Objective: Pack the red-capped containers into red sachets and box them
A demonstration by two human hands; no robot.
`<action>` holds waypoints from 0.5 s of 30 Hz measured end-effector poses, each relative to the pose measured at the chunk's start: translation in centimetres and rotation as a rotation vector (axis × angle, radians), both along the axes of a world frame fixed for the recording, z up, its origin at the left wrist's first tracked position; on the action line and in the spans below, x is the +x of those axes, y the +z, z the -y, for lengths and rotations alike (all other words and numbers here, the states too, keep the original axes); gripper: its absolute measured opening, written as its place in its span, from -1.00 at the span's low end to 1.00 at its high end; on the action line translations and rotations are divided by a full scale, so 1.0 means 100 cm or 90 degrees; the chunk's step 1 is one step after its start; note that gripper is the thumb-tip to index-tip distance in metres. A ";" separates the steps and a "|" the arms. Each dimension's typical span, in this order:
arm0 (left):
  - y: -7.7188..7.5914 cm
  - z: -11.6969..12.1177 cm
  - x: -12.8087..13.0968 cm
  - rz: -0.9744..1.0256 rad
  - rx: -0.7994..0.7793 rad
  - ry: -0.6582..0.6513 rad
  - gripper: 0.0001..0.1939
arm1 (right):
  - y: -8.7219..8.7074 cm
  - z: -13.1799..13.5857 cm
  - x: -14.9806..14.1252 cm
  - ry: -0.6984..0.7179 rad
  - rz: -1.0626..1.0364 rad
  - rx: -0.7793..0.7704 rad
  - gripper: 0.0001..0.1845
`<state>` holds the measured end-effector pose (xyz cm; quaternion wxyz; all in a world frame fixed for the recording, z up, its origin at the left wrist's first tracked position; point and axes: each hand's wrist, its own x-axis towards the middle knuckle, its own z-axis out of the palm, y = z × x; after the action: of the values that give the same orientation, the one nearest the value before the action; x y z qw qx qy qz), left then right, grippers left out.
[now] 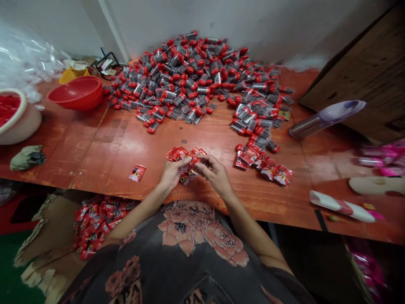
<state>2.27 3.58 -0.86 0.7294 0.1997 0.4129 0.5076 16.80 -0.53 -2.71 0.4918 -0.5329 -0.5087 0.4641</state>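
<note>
Both of my hands meet over the wooden table at its front edge, around a cluster of small red printed packets [181,153]. My left hand [171,173] is closed on the cluster from the left, with its thumb on top and the other fingers mostly hidden. My right hand [215,172] pinches a packet on the right side of the cluster between thumb and fingers. One flat red packet [137,173] lies to the left of my hands. On the right, a short row of similar filled packets [268,167] rests on the table.
A large heap of clear tubes with red caps [190,76] spreads across the back. Left are a red bowl [76,90], a white tub [23,122] and a cloth [28,158]. Right stand a tumbler [322,120] and a carton [357,80]. Below, an open box holds red packets [98,221].
</note>
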 end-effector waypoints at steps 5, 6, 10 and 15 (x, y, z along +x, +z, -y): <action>0.001 0.002 0.004 -0.002 0.008 0.020 -0.70 | 0.012 0.004 0.004 -0.012 0.053 0.063 -0.72; 0.001 0.003 0.005 -0.002 0.005 0.021 -0.69 | 0.013 0.004 0.005 -0.012 0.071 0.078 -0.72; 0.001 0.005 0.008 -0.001 0.010 0.030 -0.69 | 0.015 0.008 0.007 -0.003 0.127 0.120 -0.68; 0.003 0.006 0.009 -0.005 0.017 0.024 -0.69 | 0.013 0.013 0.008 0.011 0.149 0.121 -0.62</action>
<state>3.14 2.98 -0.58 0.7153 0.2037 0.4124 0.5262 17.61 -1.79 -1.39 0.4732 -0.5300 -0.6089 0.3527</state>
